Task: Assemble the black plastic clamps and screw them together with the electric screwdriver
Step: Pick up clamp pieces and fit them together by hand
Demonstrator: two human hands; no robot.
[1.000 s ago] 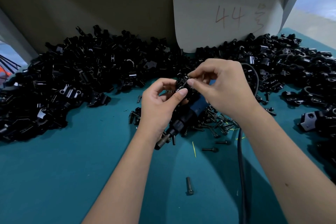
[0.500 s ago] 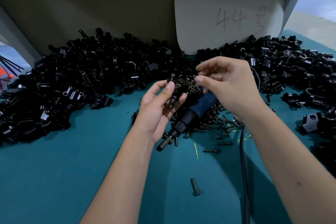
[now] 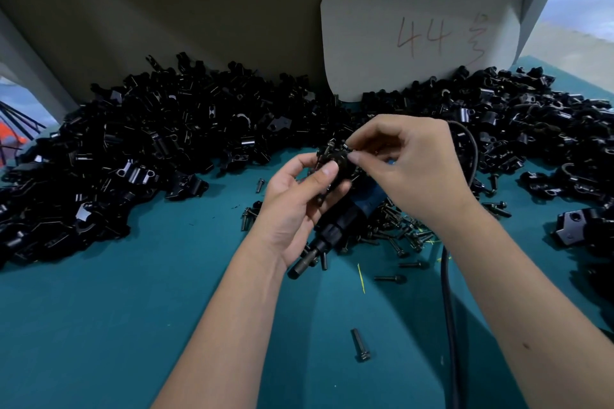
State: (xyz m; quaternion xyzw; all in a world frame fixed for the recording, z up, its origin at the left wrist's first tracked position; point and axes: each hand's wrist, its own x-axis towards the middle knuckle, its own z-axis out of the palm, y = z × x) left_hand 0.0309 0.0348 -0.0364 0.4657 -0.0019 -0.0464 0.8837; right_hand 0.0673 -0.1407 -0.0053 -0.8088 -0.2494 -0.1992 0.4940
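Note:
My left hand (image 3: 299,196) grips a black plastic clamp (image 3: 332,159) between thumb and curled fingers, above the middle of the teal table (image 3: 116,309). My right hand (image 3: 412,163) pinches a small black screw (image 3: 345,147) at the clamp's top right. Under both hands the electric screwdriver (image 3: 335,226) lies on the table, blue body partly hidden, black tip pointing down-left. Its black cord (image 3: 448,309) runs toward the near edge. Loose black screws (image 3: 402,236) are scattered beside it.
Large heaps of black clamp parts fill the back left (image 3: 149,149) and back right (image 3: 518,123). A white card marked 44 (image 3: 422,26) leans on the back wall. One screw (image 3: 359,344) lies alone near the front. Black blocks (image 3: 578,229) sit at the right edge.
My right hand has come back down-left to the clamp with a screw pinched in it. My left hand has closed its fingers around the clamp.

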